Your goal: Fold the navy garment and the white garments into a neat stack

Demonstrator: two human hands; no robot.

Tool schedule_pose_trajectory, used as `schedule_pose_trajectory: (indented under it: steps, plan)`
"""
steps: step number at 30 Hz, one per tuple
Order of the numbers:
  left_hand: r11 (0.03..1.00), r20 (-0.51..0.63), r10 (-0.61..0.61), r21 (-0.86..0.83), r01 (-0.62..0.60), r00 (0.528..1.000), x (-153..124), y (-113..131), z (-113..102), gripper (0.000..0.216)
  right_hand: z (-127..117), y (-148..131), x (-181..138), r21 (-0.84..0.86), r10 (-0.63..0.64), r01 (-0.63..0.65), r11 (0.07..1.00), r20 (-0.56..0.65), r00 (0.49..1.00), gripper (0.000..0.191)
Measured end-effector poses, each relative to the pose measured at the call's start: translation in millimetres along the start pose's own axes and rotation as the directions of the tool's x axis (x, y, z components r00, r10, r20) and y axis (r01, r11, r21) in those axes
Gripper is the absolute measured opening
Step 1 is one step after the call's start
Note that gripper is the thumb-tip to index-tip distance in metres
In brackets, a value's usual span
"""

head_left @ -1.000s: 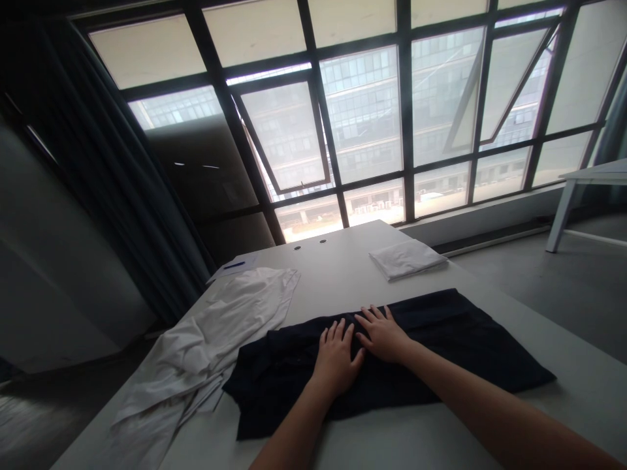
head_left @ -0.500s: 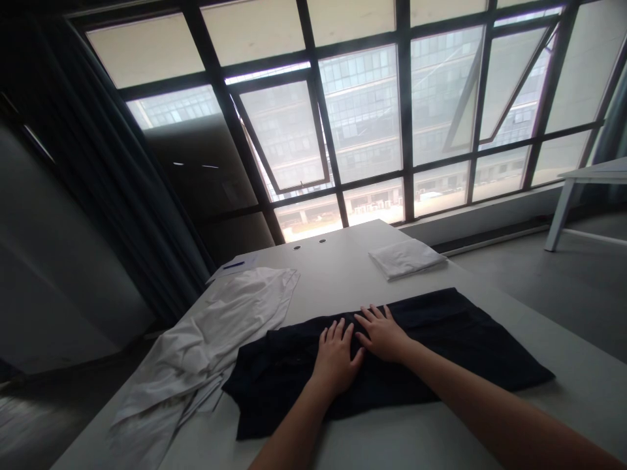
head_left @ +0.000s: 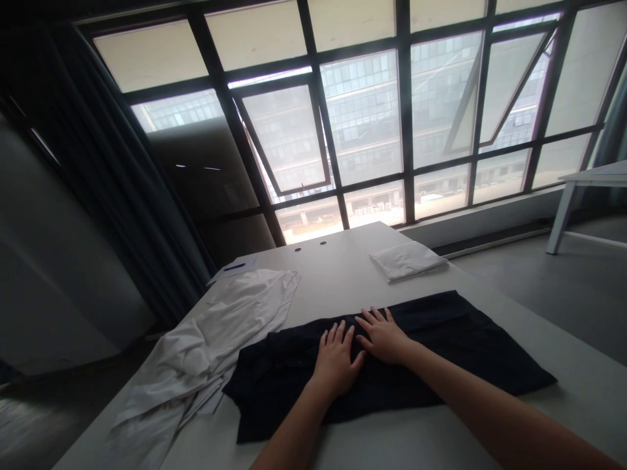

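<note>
A white table [head_left: 343, 267] stood before tall windows. A crumpled white shirt [head_left: 215, 333] lay at its left. The left hand [head_left: 337, 359] and right hand [head_left: 385, 335], fingers spread flat, pressed the dark garment [head_left: 455, 346] lying mid-table, thumbs touching.

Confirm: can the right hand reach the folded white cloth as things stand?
Probably yes. The right hand lies flat and open on the dark garment, holding nothing, and only bare table lies between it and the folded cloth beyond. It would need a forward stretch.
</note>
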State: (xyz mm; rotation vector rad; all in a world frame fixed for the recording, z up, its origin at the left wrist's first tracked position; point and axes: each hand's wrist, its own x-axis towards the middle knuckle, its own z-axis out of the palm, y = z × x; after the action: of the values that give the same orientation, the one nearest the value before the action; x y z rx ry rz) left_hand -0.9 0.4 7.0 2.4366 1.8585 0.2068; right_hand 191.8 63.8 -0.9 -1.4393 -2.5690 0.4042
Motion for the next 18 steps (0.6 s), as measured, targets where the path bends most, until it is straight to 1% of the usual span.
schedule_pose_trajectory:
  steps: [3, 5, 10, 12, 15, 18]
  plan:
    - [1.0, 0.049, -0.017, -0.001, 0.017, 0.999, -0.4, -1.6, -2.1, 0.078, -4.5, 4.3, 0.0, 0.006, -0.015, 0.015, 1.0, 0.054, 0.998, 0.078]
    - [0.999, 0.088, -0.05, 0.005, 0.049, 0.995, -0.8, -3.2, -5.5, 0.082, -8.7, 7.7, -1.0, 0.016, -0.027, 0.026, 1.0, 0.092, 0.995, 0.081]
    - [0.982, 0.185, -0.189, 0.05, 0.183, 0.964, -0.5, -16.2, -17.6, 0.1, -18.0, 17.6, -5.1, 0.029, -0.017, 0.013, 0.999, 0.136, 0.991, 0.088]
    - [0.97, 0.213, -0.243, 0.059, 0.236, 0.946, 0.1, -26.2, -22.0, 0.101, -20.6, 23.5, -5.9, 0.029, 0.011, -0.015, 0.999, 0.151, 0.988, 0.089]
    - [0.949, 0.226, -0.315, 0.062, 0.309, 0.922, 0.7, -42.8, -26.7, 0.105, -24.6, 35.7, -5.9, 0.018, 0.082, -0.086, 0.996, 0.171, 0.982, 0.092]
    - [0.942, 0.242, -0.334, 0.047, 0.333, 0.911, 0.2, -56.7, -29.9, 0.11, -29.4, 52.1, -6.0, -0.011, 0.178, -0.179, 0.984, 0.172, 0.969, 0.099]
